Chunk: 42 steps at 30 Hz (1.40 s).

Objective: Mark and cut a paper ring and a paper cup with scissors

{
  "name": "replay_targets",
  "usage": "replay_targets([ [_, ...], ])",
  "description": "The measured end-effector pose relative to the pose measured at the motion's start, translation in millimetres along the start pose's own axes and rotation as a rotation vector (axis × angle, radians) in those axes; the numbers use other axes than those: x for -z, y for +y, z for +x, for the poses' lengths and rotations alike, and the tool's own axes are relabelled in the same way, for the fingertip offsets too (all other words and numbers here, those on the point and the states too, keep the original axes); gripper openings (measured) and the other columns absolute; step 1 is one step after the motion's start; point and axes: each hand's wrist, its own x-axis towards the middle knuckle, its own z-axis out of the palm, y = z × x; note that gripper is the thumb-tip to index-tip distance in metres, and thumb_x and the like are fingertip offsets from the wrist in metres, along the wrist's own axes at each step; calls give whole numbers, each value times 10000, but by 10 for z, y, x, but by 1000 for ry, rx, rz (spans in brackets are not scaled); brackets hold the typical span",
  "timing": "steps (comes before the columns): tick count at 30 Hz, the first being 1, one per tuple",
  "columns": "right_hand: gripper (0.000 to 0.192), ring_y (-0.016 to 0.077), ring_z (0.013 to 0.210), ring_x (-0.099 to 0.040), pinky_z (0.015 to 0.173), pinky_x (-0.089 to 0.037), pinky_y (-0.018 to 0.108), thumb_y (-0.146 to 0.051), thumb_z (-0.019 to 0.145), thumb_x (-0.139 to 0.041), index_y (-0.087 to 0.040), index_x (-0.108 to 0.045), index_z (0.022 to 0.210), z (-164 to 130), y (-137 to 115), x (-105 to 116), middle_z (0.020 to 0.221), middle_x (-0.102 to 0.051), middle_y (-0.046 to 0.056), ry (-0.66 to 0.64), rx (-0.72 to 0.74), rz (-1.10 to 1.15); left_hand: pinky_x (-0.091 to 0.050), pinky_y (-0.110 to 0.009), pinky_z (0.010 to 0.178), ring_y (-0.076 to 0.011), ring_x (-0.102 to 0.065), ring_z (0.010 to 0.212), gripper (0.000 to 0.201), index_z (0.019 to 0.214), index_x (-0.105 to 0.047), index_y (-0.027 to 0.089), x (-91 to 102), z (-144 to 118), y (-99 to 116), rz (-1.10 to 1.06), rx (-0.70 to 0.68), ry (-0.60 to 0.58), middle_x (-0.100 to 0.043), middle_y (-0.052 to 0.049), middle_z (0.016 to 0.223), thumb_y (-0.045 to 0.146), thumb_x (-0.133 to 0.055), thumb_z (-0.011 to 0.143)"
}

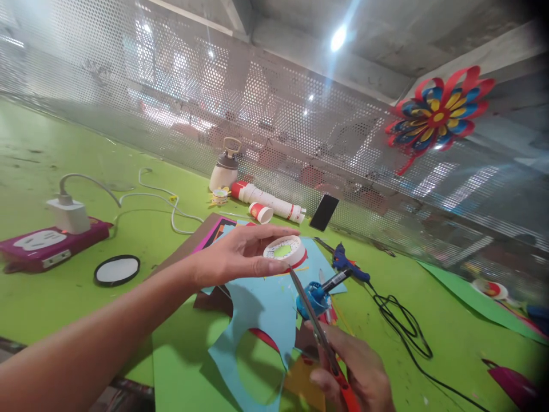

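Note:
My left hand (244, 252) grips a shallow round white paper piece (295, 256), thumb in front and fingers behind; it looks like the cut-off end of a paper cup, with green inside and a red edge. In my right hand (355, 366) is a pair of scissors (319, 329) with red handles. Their blades point up and their tip comes close to the near side of the white piece; whether they touch I cannot tell. Under both hands lies light blue paper (261, 300) with a large round hole cut from it.
A blue glue gun (347, 263) with a black cord lies to the right, beside a blue holder (306, 303) with a marker. Behind are paper cups (261, 213), a phone (325, 212) and a spray bottle (223, 171). A purple power strip (47, 243) sits left.

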Motion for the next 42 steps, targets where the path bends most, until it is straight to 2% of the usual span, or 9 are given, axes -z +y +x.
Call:
replay_targets([
  [3,346,149,623,-702,602,-566,220,-468,1001,-513,-222,-580,1235,16,37,17,776,-726,25,-46,10,5,-521,-440,977,-307,-622,1178,483,1231,-663,160,79,6,48,142,11,-35,-703,-121,1204,325,-771,790],
  [6,262,155,641,-709,607,-581,224,-291,942,-611,-203,-605,1189,23,76,19,813,-742,43,-64,12,-12,-511,-446,986,-290,-639,1124,473,1205,-674,147,162,22,84,291,-3,-57,-694,-123,1190,328,-775,780],
  [12,335,176,682,-743,639,-612,233,-61,823,-627,-174,-643,1138,-2,154,-25,856,-761,78,-30,13,-49,-482,-467,1023,-304,-620,1169,500,1204,-689,169,295,31,75,446,-74,-37,-665,-140,1258,289,-813,734],
  [15,393,177,697,-742,640,-617,236,-35,792,-595,-174,-654,1154,-36,207,-44,856,-750,69,-42,2,-43,-512,-435,969,-281,-647,1104,477,1147,-705,169,311,33,51,421,-80,-10,-694,-123,1209,282,-843,705],
  [19,388,169,684,-743,641,-616,226,-26,782,-571,-180,-666,1125,-69,247,-75,830,-750,50,-15,-9,-48,-550,-402,896,-267,-674,1039,432,1115,-706,143,280,39,38,232,-34,33,-713,-133,1163,294,-834,731],
  [23,366,167,727,-761,691,-612,212,-21,816,-592,-184,-643,1140,-36,223,-85,866,-770,61,50,6,-73,-547,-411,926,-282,-677,1079,500,1158,-682,147,251,48,3,107,1,87,-713,-145,1178,285,-858,711],
  [28,332,157,682,-756,655,-607,198,-42,854,-566,-191,-635,1143,12,167,-82,829,-765,53,109,-17,-87,-554,-423,935,-273,-680,1095,662,1317,-577,167,171,64,-89,60,32,111,-668,-159,1272,271,-852,725],
  [36,325,179,704,-760,670,-615,232,-63,836,-579,-187,-671,1121,-11,161,-126,857,-768,57,140,-90,-110,-566,-430,937,-253,-693,1039,524,1180,-638,163,-68,85,-204,95,-34,239,-670,-113,1200,250,-856,711],
  [42,317,179,742,-751,697,-614,250,-78,853,-573,-191,-666,1134,-40,162,-146,887,-762,70,149,-124,-111,-543,-419,977,-244,-673,1069,548,1184,-603,173,-103,80,-248,161,-87,277,-634,-113,1233,213,-852,697],
])
